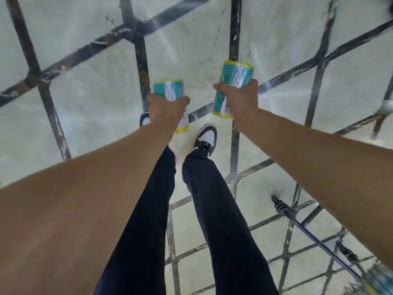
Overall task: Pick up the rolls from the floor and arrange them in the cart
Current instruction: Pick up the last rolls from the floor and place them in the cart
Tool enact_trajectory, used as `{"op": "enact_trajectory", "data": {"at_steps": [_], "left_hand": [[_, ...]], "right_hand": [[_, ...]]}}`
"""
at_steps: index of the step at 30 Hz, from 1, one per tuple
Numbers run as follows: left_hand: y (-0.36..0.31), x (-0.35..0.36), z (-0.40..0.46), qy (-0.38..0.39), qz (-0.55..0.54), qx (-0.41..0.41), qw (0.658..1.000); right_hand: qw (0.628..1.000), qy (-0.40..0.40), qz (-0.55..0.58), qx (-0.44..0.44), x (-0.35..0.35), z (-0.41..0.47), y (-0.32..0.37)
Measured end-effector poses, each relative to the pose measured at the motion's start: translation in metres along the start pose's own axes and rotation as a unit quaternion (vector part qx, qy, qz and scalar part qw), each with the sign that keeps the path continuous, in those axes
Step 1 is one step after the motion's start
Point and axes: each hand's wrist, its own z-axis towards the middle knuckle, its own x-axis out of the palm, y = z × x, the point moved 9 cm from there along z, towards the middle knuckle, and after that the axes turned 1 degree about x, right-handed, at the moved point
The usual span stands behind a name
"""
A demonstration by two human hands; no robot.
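Pale marble floor (89, 116) crossed by dark veined bands (234, 45), glossy with soft reflected light

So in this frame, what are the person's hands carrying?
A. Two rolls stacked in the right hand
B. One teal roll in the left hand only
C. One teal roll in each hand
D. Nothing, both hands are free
C: the left hand grips one teal roll and the right hand grips another roll, both held above the tiled floor.
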Motion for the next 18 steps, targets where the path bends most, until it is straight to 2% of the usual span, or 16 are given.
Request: {"op": "enact_trajectory", "data": {"at_steps": [4,7,10,15,18], "left_hand": [[-0.074,-0.070,-0.140,0.010,0.015,0.071,0.997],[-0.110,-0.123,-0.258,0.027,0.002,0.118,0.993],[-0.141,-0.154,-0.354,0.032,-0.018,0.165,0.986],[-0.140,-0.183,-0.487,0.034,-0.002,0.249,0.968],[-0.105,-0.175,-0.548,0.055,-0.026,0.255,0.965]], "right_hand": [[0.999,0.001,0.033,-0.042,-0.086,-0.132,0.066],[0.996,0.021,0.061,-0.064,-0.150,-0.247,0.102],[0.990,0.008,0.090,-0.108,-0.214,-0.334,0.131],[0.983,0.000,0.119,-0.143,-0.278,-0.455,0.110],[0.975,-0.014,0.186,-0.124,-0.325,-0.512,0.060]]}}
